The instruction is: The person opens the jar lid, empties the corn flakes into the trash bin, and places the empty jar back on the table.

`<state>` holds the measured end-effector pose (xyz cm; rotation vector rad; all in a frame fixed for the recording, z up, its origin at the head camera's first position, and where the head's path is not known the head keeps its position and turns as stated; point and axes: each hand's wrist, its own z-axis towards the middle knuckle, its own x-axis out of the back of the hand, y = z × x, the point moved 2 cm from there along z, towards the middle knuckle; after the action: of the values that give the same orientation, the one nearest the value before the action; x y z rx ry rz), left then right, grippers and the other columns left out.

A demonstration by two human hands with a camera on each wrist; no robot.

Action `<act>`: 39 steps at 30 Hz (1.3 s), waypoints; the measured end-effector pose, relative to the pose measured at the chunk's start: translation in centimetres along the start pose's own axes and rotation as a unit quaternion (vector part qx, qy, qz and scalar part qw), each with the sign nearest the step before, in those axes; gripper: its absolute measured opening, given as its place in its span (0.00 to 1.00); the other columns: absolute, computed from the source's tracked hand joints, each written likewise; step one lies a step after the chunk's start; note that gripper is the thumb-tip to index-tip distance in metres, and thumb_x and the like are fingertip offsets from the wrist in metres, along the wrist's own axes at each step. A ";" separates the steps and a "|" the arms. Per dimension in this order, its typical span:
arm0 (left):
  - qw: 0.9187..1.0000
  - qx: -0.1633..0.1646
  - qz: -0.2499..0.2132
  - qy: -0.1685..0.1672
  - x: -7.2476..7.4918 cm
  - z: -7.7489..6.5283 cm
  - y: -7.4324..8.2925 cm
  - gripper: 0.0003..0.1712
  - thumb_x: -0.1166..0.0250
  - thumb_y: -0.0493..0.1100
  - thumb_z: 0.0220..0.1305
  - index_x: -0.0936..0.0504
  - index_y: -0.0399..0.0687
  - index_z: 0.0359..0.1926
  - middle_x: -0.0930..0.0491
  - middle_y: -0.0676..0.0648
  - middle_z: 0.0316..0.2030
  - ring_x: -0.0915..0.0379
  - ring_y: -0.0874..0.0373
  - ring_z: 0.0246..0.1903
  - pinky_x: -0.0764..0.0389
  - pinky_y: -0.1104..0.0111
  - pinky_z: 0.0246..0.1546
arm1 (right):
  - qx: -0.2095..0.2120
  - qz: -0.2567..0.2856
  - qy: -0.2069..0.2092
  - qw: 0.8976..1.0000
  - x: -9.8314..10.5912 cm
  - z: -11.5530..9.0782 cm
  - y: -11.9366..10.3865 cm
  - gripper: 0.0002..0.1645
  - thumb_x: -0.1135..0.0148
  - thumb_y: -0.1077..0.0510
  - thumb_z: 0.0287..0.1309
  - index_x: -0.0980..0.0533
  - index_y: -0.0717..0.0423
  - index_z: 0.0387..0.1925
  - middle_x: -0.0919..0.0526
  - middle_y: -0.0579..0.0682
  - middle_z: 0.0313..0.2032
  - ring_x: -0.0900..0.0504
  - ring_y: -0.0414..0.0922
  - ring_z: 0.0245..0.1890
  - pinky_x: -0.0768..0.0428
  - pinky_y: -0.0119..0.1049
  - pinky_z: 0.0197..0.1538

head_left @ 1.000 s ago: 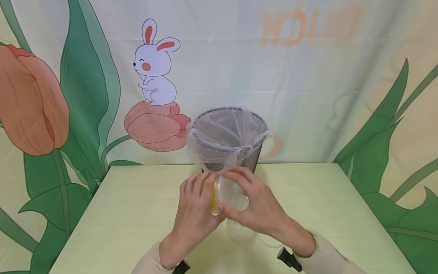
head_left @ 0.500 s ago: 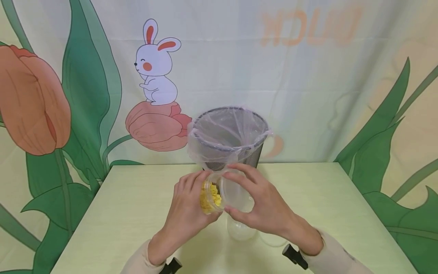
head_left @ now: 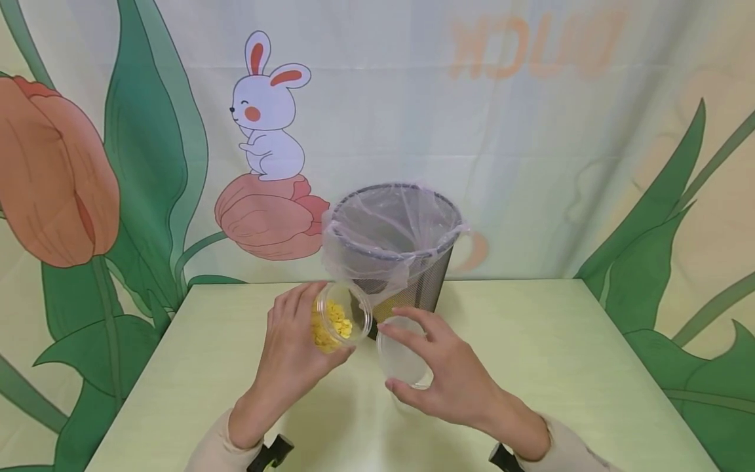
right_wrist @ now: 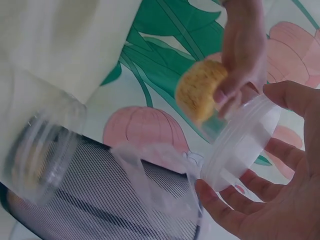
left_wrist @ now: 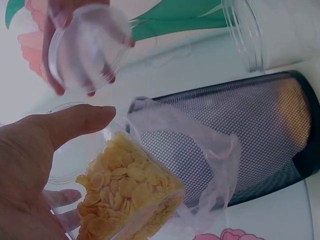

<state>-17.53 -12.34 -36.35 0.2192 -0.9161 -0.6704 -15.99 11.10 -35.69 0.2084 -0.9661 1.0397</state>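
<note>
My left hand (head_left: pixel 295 347) grips a clear plastic jar (head_left: pixel 360 308), tilted with its uncovered mouth toward the right. Yellow flakes (left_wrist: pixel 132 187), which look like cornflakes, fill its lower part. A short distance to the right, my right hand (head_left: pixel 460 377) holds a round translucent lid (head_left: pixel 402 354) by its edge, between thumb and fingers. Jar and lid are apart. Behind both hands stands a black mesh wastebasket (head_left: pixel 433 282) with a thin pinkish liner bag (head_left: pixel 368 265) folded over its rim.
A second clear jar (right_wrist: pixel 52 130) stands on the table close to the wastebasket; in the head view my right hand and the lid mostly hide it. The pale table (head_left: pixel 531 341) ends at a printed curtain (head_left: pixel 519 164).
The lid has come off the jar. My left hand has carried the jar left and tipped its mouth into view, while my right hand has lowered slightly with the lid.
</note>
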 end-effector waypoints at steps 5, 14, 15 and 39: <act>1.000 0.011 0.002 0.013 0.6 0.1 -0.8 0.58 0.15 0.47 0.27 0.33 0.49 0.64 0.29 0.44 0.58 0.37 0.46 0.57 0.37 0.52 0.57 | 0.013 -0.014 -0.029 0.999 -2.5 -1.1 -0.6 0.42 0.28 0.44 0.48 0.31 0.41 0.66 0.29 0.47 0.65 0.27 0.46 0.63 0.17 0.42 0.49; 1.000 0.019 0.002 0.014 0.7 0.0 -1.6 0.59 0.15 0.47 0.28 0.33 0.48 0.65 0.29 0.43 0.58 0.38 0.45 0.58 0.37 0.50 0.59 | -0.002 -0.036 -0.120 0.992 -6.9 -2.3 -1.3 0.40 0.29 0.39 0.48 0.30 0.37 0.64 0.30 0.42 0.65 0.29 0.41 0.65 0.18 0.40 0.52; 1.000 0.019 0.001 0.016 0.6 0.0 -1.7 0.59 0.14 0.48 0.28 0.33 0.47 0.65 0.29 0.43 0.58 0.38 0.45 0.58 0.37 0.50 0.59 | -0.004 -0.040 -0.128 0.991 -7.3 -2.3 -1.3 0.40 0.29 0.39 0.48 0.30 0.36 0.64 0.30 0.42 0.66 0.29 0.41 0.65 0.19 0.40 0.51; 0.998 0.055 0.011 0.012 0.8 0.2 -4.8 0.58 0.15 0.47 0.30 0.35 0.45 0.66 0.31 0.39 0.59 0.39 0.42 0.58 0.37 0.45 0.58 | -0.034 -0.057 -0.286 0.956 -15.2 -2.3 -0.8 0.42 0.26 0.37 0.46 0.30 0.33 0.64 0.29 0.43 0.63 0.28 0.45 0.60 0.20 0.37 0.47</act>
<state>-19.46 -16.53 -37.87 0.3136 -0.9313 -0.5963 -16.36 2.37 -48.39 0.5210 -1.4917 0.8489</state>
